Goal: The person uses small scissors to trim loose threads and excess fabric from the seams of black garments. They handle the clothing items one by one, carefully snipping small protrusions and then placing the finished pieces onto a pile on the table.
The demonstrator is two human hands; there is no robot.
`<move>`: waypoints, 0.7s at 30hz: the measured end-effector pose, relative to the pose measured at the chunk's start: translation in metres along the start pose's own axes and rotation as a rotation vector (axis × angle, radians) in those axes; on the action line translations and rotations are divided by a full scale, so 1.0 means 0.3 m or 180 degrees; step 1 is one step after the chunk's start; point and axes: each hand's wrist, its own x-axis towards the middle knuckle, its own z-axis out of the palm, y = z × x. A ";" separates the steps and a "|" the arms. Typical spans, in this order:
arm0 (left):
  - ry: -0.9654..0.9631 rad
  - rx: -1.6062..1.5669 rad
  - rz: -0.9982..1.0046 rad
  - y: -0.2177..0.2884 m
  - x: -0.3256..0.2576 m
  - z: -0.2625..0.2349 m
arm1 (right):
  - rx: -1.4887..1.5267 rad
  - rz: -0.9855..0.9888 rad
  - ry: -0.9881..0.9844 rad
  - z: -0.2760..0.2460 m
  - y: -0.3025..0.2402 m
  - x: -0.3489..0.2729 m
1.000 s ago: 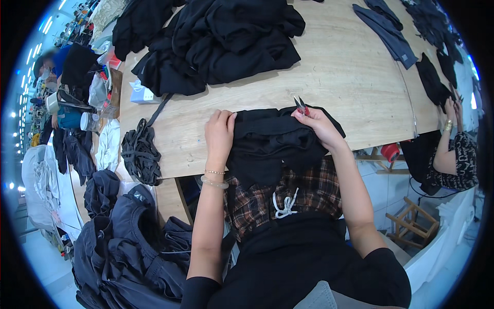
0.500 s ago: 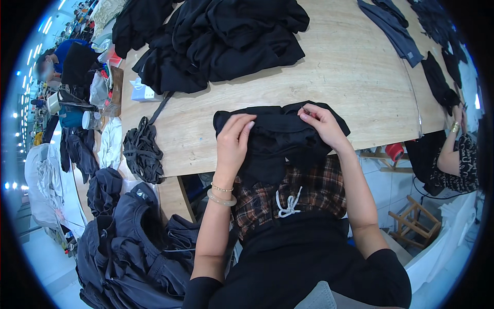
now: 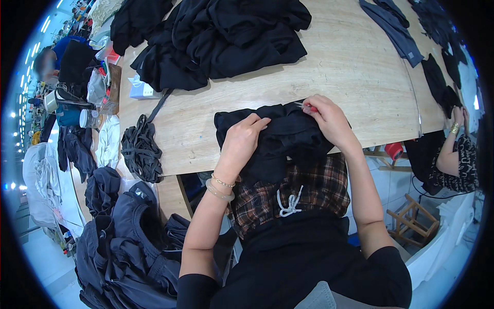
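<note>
A black garment [image 3: 293, 131] lies bunched at the table's near edge, partly hanging over my lap. My left hand [image 3: 244, 136] is closed on its upper left part, fingertips pinching the cloth. Over the garment's upper right part, my right hand [image 3: 329, 118] grips a small red-handled tool [image 3: 309, 107]. A thin metal tip juts from it to the left; its exact kind is too small to tell.
A large heap of black garments [image 3: 231, 41] covers the far left of the wooden table [image 3: 350, 77]. Nearby are a blue tissue box [image 3: 141, 88], a dark strip bundle [image 3: 141, 149] and dark garments [image 3: 128, 247] at lower left. A co-worker's arm [image 3: 452, 149] shows at right.
My left hand has moved slightly right along the cloth. My right hand has shifted up a little and turned, and the red-handled tool now shows plainly in its fingers.
</note>
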 end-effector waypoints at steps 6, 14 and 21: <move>-0.0040 -0.0041 0.0155 -0.024 -0.002 0.002 | 0.0248 0.0644 0.0048 -0.042 -0.201 0.013; 0.0164 0.0113 0.0149 -0.007 -0.012 -0.003 | 0.0020 0.0398 0.0409 0.047 -0.250 -0.044; 0.0239 0.0064 0.0097 -0.001 -0.017 -0.002 | -0.0393 0.0177 0.0451 0.151 -0.229 -0.078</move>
